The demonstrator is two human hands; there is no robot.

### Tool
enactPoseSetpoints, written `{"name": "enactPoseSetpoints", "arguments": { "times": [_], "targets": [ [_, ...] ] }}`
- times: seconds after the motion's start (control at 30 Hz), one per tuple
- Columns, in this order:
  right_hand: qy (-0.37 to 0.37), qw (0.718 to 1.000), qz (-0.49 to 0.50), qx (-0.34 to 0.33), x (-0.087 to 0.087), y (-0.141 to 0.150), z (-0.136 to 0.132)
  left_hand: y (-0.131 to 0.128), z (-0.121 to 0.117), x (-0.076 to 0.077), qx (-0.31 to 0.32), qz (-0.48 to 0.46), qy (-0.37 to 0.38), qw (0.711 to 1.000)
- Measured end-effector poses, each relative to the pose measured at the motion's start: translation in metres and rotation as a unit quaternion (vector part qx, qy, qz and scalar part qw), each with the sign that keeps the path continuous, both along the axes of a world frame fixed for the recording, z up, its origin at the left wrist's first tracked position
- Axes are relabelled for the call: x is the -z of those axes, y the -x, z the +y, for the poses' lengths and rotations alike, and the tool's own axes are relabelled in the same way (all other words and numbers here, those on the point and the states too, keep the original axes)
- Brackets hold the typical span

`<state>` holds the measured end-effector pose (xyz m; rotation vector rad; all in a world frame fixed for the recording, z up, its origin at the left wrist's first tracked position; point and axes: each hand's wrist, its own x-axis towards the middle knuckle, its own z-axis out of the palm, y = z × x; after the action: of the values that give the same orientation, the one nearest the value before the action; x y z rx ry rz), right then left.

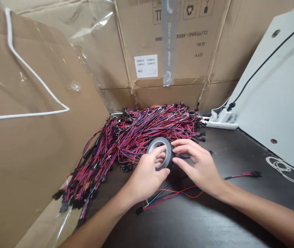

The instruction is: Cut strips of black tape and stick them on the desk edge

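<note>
A roll of black tape [171, 159] with a pale inner ring is held up over the dark table. My left hand [149, 172] grips it, fingers through the ring and thumb near its lower edge. At the roll's right side, my right hand [196, 163] has its fingers curved, fingertips at the outer face; whether they pinch a tape end is too small to see. Beneath both hands lies a wire harness [172, 193] with red, blue, black and white wires and black connectors, partly hidden by my hands.
A large pile of wire harnesses [149, 127] lies behind the roll and spills left. A white power strip [220, 124] with plugs stands back right. Rubber bands [285, 168] lie at the right. Cardboard [33, 137] borders the left, a cardboard box [188, 69] the back, a white panel [276, 89] the right.
</note>
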<state>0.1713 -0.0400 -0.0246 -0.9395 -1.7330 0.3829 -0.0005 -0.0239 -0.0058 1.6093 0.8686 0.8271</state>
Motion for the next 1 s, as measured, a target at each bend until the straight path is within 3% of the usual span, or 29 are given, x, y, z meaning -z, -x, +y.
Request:
{"name": "enactPoseSetpoints", "arguments": {
  "times": [0.4,0.8,1.0],
  "targets": [
    [0.090,0.994,0.055,0.000,-0.0005,0.0011,0.0025,0.0014,-0.0005,0.0065,0.025,0.023,-0.040,0.999],
    [0.076,0.996,0.033,-0.031,-0.0053,-0.0009,-0.0027,0.0011,-0.0054,0.0074,0.006,0.038,-0.086,0.996],
    [0.077,0.996,0.020,-0.046,-0.0042,0.0006,-0.0056,0.0015,-0.0018,0.0056,-0.017,0.044,-0.075,0.996]
  ]
}}
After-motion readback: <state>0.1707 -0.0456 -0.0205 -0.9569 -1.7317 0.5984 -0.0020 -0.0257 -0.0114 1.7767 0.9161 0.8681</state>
